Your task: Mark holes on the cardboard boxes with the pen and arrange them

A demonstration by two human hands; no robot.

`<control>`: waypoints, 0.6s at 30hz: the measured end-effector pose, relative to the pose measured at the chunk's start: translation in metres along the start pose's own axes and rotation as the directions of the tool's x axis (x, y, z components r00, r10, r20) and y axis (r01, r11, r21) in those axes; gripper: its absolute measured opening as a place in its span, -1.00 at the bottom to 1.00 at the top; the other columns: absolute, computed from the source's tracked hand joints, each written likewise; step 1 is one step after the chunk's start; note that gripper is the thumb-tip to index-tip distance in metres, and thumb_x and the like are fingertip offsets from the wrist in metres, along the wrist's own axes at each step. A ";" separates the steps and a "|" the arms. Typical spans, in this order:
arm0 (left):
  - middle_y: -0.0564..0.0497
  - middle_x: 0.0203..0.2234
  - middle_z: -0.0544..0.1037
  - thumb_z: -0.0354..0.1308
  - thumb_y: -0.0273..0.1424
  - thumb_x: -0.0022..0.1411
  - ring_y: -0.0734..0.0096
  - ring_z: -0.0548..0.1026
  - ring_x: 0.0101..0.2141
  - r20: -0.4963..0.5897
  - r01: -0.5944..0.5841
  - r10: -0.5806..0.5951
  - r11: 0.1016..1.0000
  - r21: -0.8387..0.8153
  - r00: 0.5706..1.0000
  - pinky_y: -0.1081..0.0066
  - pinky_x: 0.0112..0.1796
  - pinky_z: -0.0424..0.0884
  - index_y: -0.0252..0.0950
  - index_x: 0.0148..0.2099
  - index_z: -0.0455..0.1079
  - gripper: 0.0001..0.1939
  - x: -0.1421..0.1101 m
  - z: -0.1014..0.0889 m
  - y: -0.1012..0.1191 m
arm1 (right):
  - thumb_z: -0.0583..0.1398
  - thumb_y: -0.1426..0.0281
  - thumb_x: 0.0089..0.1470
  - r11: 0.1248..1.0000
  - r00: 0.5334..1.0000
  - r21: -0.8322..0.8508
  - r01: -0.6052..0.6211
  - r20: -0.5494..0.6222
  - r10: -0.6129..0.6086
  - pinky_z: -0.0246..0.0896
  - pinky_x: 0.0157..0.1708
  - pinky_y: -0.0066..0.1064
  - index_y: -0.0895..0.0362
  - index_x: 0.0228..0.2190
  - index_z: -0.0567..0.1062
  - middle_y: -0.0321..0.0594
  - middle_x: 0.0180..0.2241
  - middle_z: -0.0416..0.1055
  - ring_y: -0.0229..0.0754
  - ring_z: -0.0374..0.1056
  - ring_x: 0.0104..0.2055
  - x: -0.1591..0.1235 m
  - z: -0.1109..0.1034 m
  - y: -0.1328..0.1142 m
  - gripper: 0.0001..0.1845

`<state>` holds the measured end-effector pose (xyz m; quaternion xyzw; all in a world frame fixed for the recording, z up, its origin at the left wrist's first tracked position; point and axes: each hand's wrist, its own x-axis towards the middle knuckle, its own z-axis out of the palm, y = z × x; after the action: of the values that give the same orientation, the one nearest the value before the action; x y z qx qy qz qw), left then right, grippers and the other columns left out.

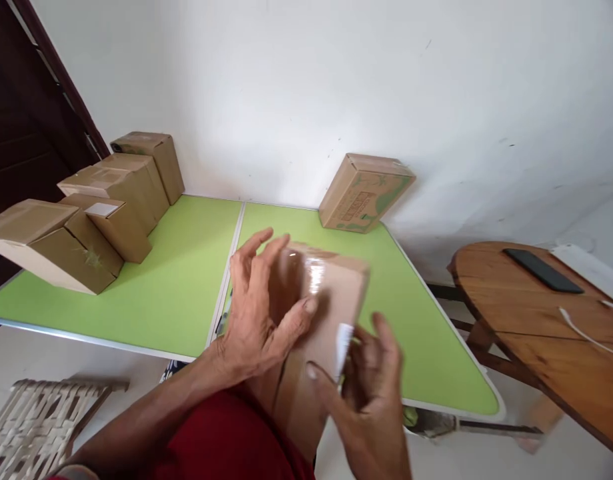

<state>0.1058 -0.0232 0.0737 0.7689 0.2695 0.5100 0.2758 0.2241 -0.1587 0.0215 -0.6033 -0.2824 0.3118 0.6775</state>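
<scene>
A brown cardboard box (336,287) is held tilted in front of my body, over the near edge of the green table. Shiny clear tape lies across its upper end, and a white label (343,341) shows on its right side. My left hand (259,313) grips the box's upper left, thumb on the facing side and fingers along the far edge. On the lower right, my right hand (369,400) holds the box with the thumb on its face and the curled fingers at the side. Both the right hand and the box are somewhat blurred.
Several cardboard boxes (94,243) stand in a row at the left of the green table (186,293). A green-printed box (364,197) leans against the wall. On the right, a wooden table (516,300) carries a dark phone (542,270). A woven stool (34,420) stands lower left.
</scene>
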 end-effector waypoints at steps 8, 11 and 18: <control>-0.30 0.33 0.45 0.43 0.01 0.25 -0.19 0.48 0.26 0.721 0.509 -0.052 0.744 -0.434 0.691 -0.03 0.18 0.52 -0.24 0.45 0.26 -0.12 0.066 0.096 -0.043 | 0.60 0.23 -0.26 0.981 0.974 -0.181 0.073 -0.200 -0.110 0.44 0.17 0.00 0.04 0.20 0.44 -0.04 0.09 0.58 0.22 0.47 0.17 0.096 -0.079 0.007 -0.02; -0.33 0.40 0.32 0.44 -0.01 0.20 -0.24 0.32 0.38 0.727 0.388 -0.049 0.869 -0.307 0.685 -0.13 0.32 0.37 -0.23 0.56 0.10 0.04 0.077 0.137 -0.053 | 0.59 0.14 -0.27 0.961 0.973 -0.274 -0.018 -0.224 -0.046 0.48 0.08 0.02 0.09 0.07 0.53 -0.11 -0.10 0.65 0.23 0.52 0.04 0.134 -0.110 0.027 -0.14; -0.45 0.39 0.27 0.34 -0.12 0.26 -0.31 0.29 0.38 0.600 0.319 -0.157 0.932 -0.173 0.785 -0.20 0.36 0.30 -0.39 0.58 -0.04 0.04 0.105 0.214 -0.092 | 0.56 0.16 -0.26 0.958 0.994 -0.278 0.075 -0.055 -0.093 0.44 0.19 0.02 0.00 0.04 0.54 -0.12 0.01 0.64 0.21 0.48 0.19 0.242 -0.144 0.027 -0.22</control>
<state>0.3281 0.0825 0.0058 0.8020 0.1982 0.2454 0.5072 0.4874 -0.0647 -0.0198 -0.6894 -0.3254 0.2200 0.6087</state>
